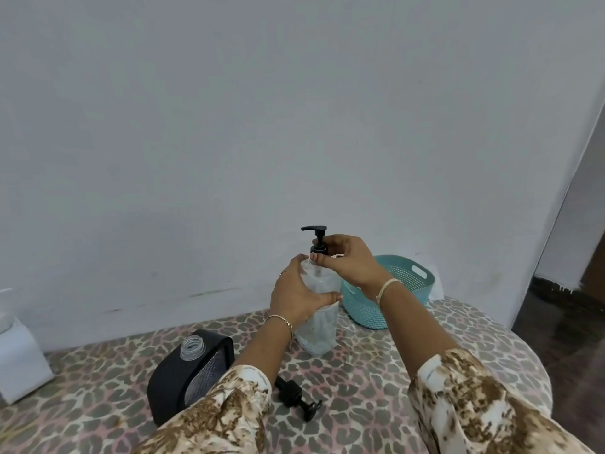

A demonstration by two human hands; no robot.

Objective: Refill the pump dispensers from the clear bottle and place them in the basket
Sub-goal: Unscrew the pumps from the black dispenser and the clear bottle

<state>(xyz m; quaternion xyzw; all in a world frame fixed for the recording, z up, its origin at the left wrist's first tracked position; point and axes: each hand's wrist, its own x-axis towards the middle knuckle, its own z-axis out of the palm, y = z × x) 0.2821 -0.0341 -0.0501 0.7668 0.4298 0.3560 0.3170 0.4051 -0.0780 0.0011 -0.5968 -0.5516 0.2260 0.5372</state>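
Clear plastic dispenser (320,326): dead centre of my feed, standing upright on the table, with cloudy liquid showing inside.
Black pump head (315,236): sitting on top of that dispenser, spout pointing toward the left of the frame.
Left hand (294,298): wrapped round the dispenser's upper body, thumb across the front. Gold bracelet on the wrist.
Right hand (348,260): coming in from the right, fingertips pinching the pump collar at the neck. Pale band on the wrist.
Teal basket (366,309): right of centre, just behind and beside the dispenser, perforated walls with a slot handle. From my angle I can't tell what's in it.
Black-cased bottle (170,385): lower left of centre, leaning back, with its clear threaded neck open and no cap on.
Loose pump (296,396): lying flat on the cloth at bottom centre, just right of the black-cased bottle and partly under the left sleeve.
Table (386,371): covered in a leopard-print cloth, filling the bottom of the frame.
White container (21,355): far left edge, cut off by the frame, so I can't say much more about it.
Wall (294,109): plain grey-blue, fills the whole upper frame.
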